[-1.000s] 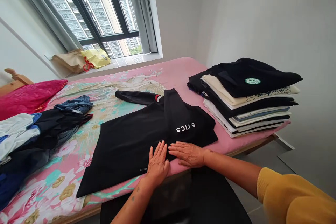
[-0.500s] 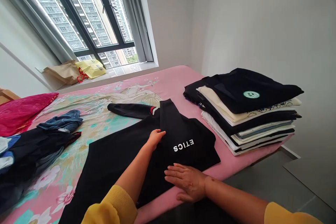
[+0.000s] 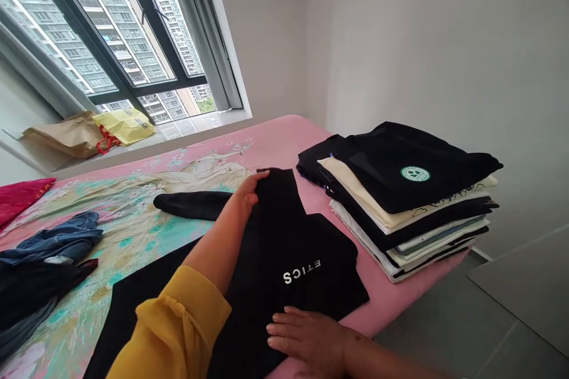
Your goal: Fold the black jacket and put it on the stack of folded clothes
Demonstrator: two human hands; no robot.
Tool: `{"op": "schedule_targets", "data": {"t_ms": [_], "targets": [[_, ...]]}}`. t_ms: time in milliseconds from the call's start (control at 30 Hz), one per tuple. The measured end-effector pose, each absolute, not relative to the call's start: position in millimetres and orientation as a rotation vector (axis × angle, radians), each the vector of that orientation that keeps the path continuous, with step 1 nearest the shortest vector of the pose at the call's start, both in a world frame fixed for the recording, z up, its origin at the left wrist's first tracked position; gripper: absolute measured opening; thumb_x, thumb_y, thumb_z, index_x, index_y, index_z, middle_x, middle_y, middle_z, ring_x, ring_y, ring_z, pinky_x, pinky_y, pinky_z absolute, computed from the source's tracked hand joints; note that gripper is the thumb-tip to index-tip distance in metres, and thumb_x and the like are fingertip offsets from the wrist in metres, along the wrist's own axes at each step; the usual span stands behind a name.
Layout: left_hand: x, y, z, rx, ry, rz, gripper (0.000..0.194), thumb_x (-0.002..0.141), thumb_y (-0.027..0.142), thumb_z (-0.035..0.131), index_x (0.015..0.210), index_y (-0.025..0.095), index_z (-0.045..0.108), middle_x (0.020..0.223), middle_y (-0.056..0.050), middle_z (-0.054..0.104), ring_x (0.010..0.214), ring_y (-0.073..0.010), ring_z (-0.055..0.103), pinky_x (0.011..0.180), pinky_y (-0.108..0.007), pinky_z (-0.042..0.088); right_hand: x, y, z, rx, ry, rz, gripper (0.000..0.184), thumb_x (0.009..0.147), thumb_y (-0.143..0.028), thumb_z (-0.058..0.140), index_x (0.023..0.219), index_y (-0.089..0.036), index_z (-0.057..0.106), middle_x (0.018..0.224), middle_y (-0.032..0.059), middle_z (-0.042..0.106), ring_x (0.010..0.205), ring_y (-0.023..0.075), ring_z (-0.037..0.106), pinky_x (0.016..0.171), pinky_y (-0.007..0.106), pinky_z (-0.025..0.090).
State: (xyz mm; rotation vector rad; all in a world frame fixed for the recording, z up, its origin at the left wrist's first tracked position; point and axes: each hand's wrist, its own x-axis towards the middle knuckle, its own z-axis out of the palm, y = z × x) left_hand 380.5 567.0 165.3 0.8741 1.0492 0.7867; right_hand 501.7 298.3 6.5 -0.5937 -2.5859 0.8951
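Note:
A black long-sleeved top [image 3: 280, 243] lies spread on the bed, white letters "ETICS" [image 3: 302, 272] upside down across it. One part of it is folded over, and a sleeve [image 3: 191, 205] reaches out to the left. At the far end of the folded part, my left hand [image 3: 249, 190] is closed on the fabric edge, thumb and fingers bent together. My right hand [image 3: 309, 334] rests flat on the near side of the top, just below the letters, fingers stretched out.
To the right, a tall stack of folded clothes [image 3: 400, 207] stands by the bed's edge. Jeans and dark clothes [image 3: 57, 249] lie loose at left, near a crimson cloth [image 3: 22, 198]. Paper and yellow bags [image 3: 124, 127] sit on the windowsill. The floral bedsheet [image 3: 178, 177] is pink and green.
My left hand has moved away from me along the fold to its far end. My right hand stays flat on the top. The view has shifted slightly to the right.

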Motion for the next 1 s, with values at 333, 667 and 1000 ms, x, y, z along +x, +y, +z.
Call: {"op": "schedule_targets", "data": {"t_ms": [333, 667, 1000], "targets": [[356, 505, 284, 1.158, 0.807, 0.825, 0.019, 0.068, 0.013, 0.068, 0.087, 0.009, 0.067, 0.075, -0.004, 0.072, 0.073, -0.0177, 0.069, 0.087, -0.036, 0.054, 493, 292, -2, -0.656, -2.663, 0.831, 0.073, 0.089, -0.047, 0.048, 0.148, -0.017, 0.02, 0.152, 0.0071, 0.018, 0.141, 0.0192, 0.008, 0.117, 0.039, 0.003], [150, 350, 303, 1.683, 0.926, 0.555, 0.041, 0.048, 0.048, 0.082, 0.046, 0.017, 0.056, 0.083, -0.007, 0.068, 0.106, -0.0388, 0.058, 0.094, -0.052, 0.043, 483, 280, -4, -0.821, -2.766, 0.626, 0.081, 0.087, -0.053, 0.048, 0.149, -0.011, 0.016, 0.153, 0.011, 0.011, 0.142, 0.0222, 0.005, 0.117, 0.041, 0.002], [-11, 222, 83, 0.849, 1.546, 0.771, 0.05, 0.057, 0.025, 0.071, 0.106, 0.02, 0.066, 0.088, -0.005, 0.073, 0.087, -0.0266, 0.067, 0.076, -0.035, 0.053, 480, 262, -30, -1.412, -2.761, 0.887, 0.074, 0.085, -0.07, 0.033, 0.134, -0.017, 0.049, 0.133, 0.0167, 0.049, 0.121, 0.0368, 0.047, 0.1, 0.053, 0.035]]}}
